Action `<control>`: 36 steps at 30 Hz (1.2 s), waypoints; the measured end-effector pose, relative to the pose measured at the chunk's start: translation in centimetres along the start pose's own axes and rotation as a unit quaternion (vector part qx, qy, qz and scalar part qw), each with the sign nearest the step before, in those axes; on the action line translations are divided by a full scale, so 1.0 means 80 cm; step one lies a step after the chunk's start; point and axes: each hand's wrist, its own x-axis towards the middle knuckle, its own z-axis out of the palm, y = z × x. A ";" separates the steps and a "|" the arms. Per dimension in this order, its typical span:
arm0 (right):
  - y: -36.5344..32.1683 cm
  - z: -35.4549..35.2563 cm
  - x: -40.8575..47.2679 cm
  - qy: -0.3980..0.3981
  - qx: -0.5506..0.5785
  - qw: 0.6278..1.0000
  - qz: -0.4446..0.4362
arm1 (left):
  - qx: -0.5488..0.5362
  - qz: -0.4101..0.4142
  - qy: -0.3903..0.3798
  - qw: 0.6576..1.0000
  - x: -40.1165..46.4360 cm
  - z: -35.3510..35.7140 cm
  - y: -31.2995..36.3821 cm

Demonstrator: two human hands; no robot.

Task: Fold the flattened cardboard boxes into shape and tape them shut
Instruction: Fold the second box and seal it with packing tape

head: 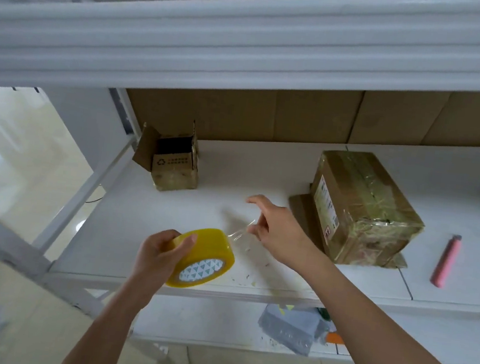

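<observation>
Shelf: white shelf board (264,166), frame centre
Left hand (157,254): grips yellow tape roll (204,259)
Right hand (275,230): pinches tape end (239,233)
Boxes: open small box (174,160) left, taped box (363,209) right

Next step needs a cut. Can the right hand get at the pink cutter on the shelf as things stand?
Probably not at once. The right hand is pinching the pulled tape end off the yellow tape roll, and the taped box stands between it and the pink cutter. Once it lets go, reaching in front of the box looks free.
</observation>
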 end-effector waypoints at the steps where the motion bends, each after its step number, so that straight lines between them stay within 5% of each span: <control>1: -0.005 -0.008 -0.003 0.004 -0.011 1.000 0.009 | -0.005 0.006 0.000 1.000 -0.002 0.001 0.004; 7: -0.012 -0.090 -0.056 0.095 -0.053 0.993 0.034 | 0.023 0.103 -0.051 0.993 -0.020 0.028 0.063; 12: 0.022 -0.167 -0.107 0.207 0.040 0.974 0.085 | 0.131 0.182 -0.053 0.973 -0.018 0.084 0.107; 19: 0.079 -0.212 -0.154 0.330 0.134 0.925 0.134 | 0.396 0.230 0.012 0.889 -0.030 0.169 0.162; 23: 0.103 -0.224 -0.156 0.340 0.185 0.908 0.161 | 0.445 0.251 -0.003 0.860 -0.029 0.197 0.181; 36: 0.145 -0.222 -0.139 0.310 0.219 0.910 0.167 | 0.492 0.216 -0.037 0.842 -0.008 0.223 0.180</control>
